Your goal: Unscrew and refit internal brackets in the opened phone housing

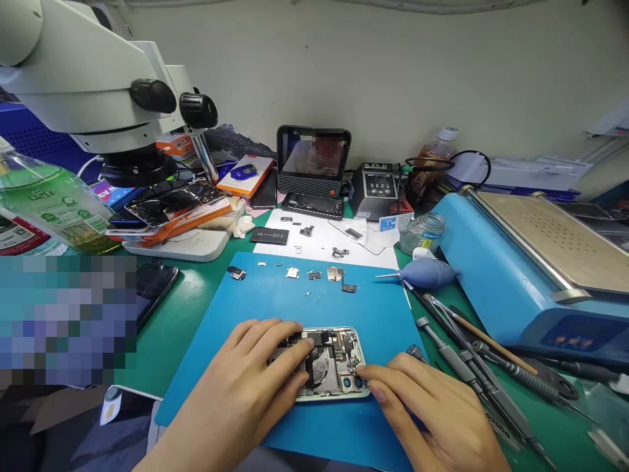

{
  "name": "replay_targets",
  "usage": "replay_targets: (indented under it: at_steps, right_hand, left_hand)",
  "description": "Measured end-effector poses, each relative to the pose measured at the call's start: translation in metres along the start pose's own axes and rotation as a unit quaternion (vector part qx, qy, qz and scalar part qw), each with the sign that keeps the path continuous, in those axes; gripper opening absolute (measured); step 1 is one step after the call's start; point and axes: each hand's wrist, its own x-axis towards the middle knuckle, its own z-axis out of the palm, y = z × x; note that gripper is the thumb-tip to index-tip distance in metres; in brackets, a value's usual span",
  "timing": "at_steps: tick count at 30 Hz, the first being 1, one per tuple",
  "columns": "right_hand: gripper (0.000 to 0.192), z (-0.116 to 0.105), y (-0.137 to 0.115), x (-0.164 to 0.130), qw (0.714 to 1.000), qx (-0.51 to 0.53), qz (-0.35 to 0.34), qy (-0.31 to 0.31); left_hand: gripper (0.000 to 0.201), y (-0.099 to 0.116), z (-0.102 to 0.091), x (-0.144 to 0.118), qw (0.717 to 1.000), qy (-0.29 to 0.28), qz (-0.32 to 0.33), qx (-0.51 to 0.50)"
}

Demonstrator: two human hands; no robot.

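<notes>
Seen from the head camera, an opened phone lies flat on a blue mat, its long axis running left to right and its camera end toward the right. The left hand rests on the phone's left half, fingers loosely spread and flat, fingertips touching the inner parts. The right hand meets the phone's lower right corner, fingers close together, one tip by the camera hole. Small metal parts dot the mat's far edge; tools lie to the right.
</notes>
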Motion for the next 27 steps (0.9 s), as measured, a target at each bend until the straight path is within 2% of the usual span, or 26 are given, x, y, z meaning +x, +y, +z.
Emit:
replay_targets:
  at_steps: [6,12,16,21,24,27]
  right_hand:
    - [0.025,-0.002,-0.005,0.009,0.999,-0.004,-0.013,0.036]
    - [0.025,-0.001,0.000,0.008,0.998,-0.034,-0.017,0.057]
    - [0.021,-0.001,0.004,-0.001,0.996,-0.065,0.011,0.054]
    - [0.029,-0.010,0.003,0.008,0.984,-0.141,0.060,0.090]
    - [0.032,-0.015,0.007,0.028,0.976,-0.200,0.064,0.064]
    - [0.039,-0.009,0.017,0.051,0.968,-0.248,0.032,0.019]
  left_hand:
    - [0.026,0.006,0.004,0.002,1.000,-0.007,-0.014,0.019]
    - [0.019,0.007,0.007,0.009,0.999,-0.009,-0.043,-0.030]
    - [0.018,0.007,0.007,0.011,0.994,-0.016,-0.076,-0.070]
    - [0.018,0.004,0.009,0.008,0.993,-0.010,-0.077,-0.093]
    - [0.024,-0.001,0.011,0.002,0.993,-0.008,-0.065,-0.097]
    - [0.031,-0.004,0.014,-0.006,0.994,-0.008,-0.050,-0.099]
